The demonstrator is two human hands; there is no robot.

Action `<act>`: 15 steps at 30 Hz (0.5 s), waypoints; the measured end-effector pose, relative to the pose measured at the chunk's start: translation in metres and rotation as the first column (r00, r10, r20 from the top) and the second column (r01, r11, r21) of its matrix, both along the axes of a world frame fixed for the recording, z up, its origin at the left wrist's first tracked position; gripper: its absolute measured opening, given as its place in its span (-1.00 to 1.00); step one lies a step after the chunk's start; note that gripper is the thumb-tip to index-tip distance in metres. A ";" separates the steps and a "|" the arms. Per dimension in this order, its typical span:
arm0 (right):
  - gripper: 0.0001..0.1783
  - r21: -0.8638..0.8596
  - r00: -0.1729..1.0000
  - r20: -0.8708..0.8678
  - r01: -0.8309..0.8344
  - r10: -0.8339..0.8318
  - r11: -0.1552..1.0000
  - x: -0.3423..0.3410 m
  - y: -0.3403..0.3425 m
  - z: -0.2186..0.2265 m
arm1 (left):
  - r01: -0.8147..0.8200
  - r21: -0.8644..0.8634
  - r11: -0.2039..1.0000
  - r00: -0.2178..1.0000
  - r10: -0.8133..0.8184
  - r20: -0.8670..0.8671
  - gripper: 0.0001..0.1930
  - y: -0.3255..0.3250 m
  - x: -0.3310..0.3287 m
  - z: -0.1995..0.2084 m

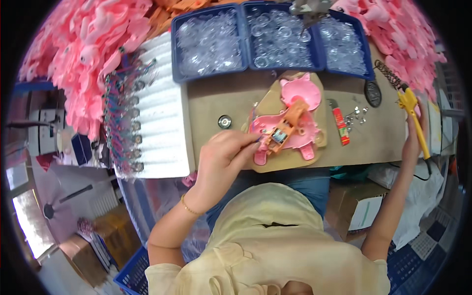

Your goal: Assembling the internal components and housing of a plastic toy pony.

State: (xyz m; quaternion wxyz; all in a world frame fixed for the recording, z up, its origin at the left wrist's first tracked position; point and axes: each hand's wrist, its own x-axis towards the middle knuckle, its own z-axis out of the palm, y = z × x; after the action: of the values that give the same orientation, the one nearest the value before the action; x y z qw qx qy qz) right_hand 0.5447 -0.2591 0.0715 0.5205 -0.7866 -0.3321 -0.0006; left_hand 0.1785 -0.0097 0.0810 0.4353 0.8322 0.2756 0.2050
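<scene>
My left hand [226,150] is closed in a pinch at the left edge of a pink animal-shaped plastic toy shell [301,89]. What its fingertips hold is too small to tell. An orange plastic mechanism [285,129] with a small metallic part inside lies across the shell, which rests in a tan board-like fixture [275,93]. Far to the right, my right hand [414,120] is closed at a yellow soldering iron [420,135], partly hidden behind it. The iron's front end is beside a coiled spring holder [388,73].
Blue trays [211,76] of clear plastic parts line the back, between heaps of pink shells [83,59]. A white ridged foam block [167,113] with wired parts stands left. A round metallic piece [224,121], a red box cutter [339,125] and small metal bits [356,115] lie on the table.
</scene>
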 end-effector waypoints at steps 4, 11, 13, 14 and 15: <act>-0.53 -0.247 0.978 0.207 0.031 0.022 0.969 0.007 0.010 0.026 | 0.005 -0.332 0.943 1.000 0.005 0.028 -0.84 0.005 -0.003 -0.008; -0.52 0.045 0.871 0.358 0.342 -0.335 0.939 -0.084 -0.009 0.035 | 0.210 0.372 0.904 0.963 -0.258 0.083 -0.77 0.000 -0.007 -0.019; -0.49 0.064 0.881 0.355 0.310 -0.312 0.949 -0.101 -0.013 0.019 | 0.220 0.625 0.749 0.955 -0.297 0.020 -0.67 -0.010 -0.007 -0.030; -0.46 0.083 0.887 0.357 0.280 -0.291 0.956 -0.109 -0.012 0.014 | 0.221 0.621 0.752 0.953 -0.301 0.025 -0.67 -0.013 -0.005 -0.034; -0.40 0.129 0.881 0.356 0.283 -0.311 0.950 -0.122 0.003 0.010 | 0.199 0.637 0.745 0.955 -0.293 0.044 -0.67 -0.017 0.000 -0.038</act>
State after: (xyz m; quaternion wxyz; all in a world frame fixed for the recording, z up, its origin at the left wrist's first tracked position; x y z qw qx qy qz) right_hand 0.4229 -0.2565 0.0813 0.4703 -0.7940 -0.3000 -0.2415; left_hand 0.1780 -0.0265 0.0426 0.1756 0.9414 0.0481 0.2840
